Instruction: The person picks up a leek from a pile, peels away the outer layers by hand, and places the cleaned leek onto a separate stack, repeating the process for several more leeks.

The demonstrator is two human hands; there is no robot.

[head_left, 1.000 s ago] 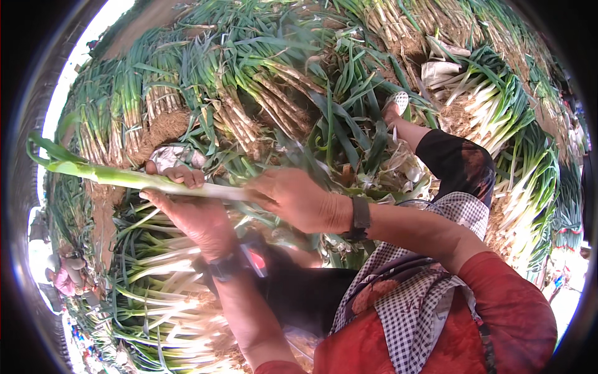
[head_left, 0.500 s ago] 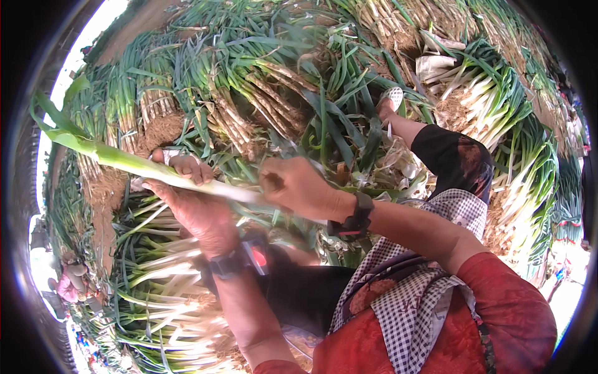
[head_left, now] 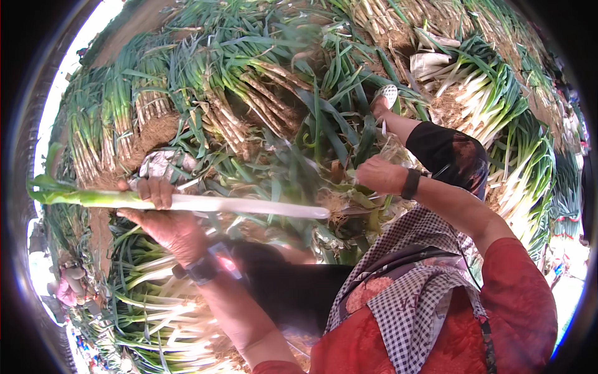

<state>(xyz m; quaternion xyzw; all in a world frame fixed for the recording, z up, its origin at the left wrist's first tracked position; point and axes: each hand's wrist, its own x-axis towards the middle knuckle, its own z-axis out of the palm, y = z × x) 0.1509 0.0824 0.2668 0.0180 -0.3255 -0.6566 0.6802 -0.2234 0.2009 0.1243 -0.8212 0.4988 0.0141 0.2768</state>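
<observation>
My left hand (head_left: 163,223) grips a long spring onion (head_left: 249,206) near its green end and holds it level across my front. The white shaft points right and its tip stops just left of my right hand (head_left: 379,174). That hand is a closed fist with a dark band on the wrist, a little apart from the tip. I cannot make out anything in it. Blurred green leaves (head_left: 293,181) hang between the two hands.
Bundles of spring onions (head_left: 237,112) with earthy roots lie piled all around, with peeled white ones (head_left: 156,305) at the lower left and more (head_left: 498,112) at the right. My leg in dark cloth (head_left: 450,153) and my sandalled foot (head_left: 387,96) stretch into the pile.
My right hand has slid off the stalk and moved right, away from its white tip. My left hand has lowered the stalk to level.
</observation>
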